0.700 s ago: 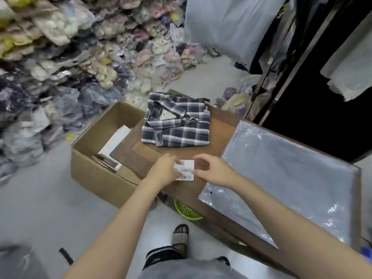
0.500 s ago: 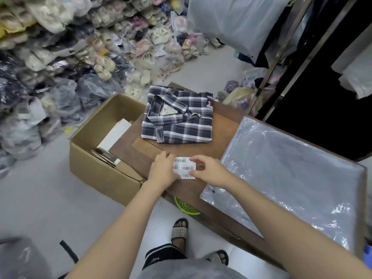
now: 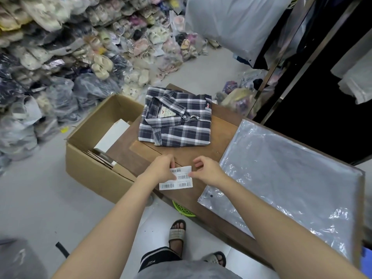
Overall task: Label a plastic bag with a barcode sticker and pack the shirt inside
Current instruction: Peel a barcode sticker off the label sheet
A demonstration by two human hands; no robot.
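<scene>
A folded navy-and-white plaid shirt [image 3: 177, 119] lies at the far end of the brown wooden table [image 3: 223, 135]. A stack of clear plastic bags [image 3: 287, 178] lies flat on the table's right part. Near the front edge, a white sheet of barcode stickers [image 3: 178, 179] is held between both hands. My left hand [image 3: 159, 170] pinches its upper left part. My right hand [image 3: 207, 170] pinches its right edge with thumb and forefinger.
An open cardboard box [image 3: 90, 158] with white and brown card sheets stands on the floor left of the table. Heaps of bagged shoes [image 3: 66, 53] fill the left and back. A green basket [image 3: 182, 209] sits under the table. My sandalled feet [image 3: 177, 232] are below.
The sticker sheet has unfolded or slid out further: more rows of barcodes show below my left hand. Both hands stay on it in about the same place.
</scene>
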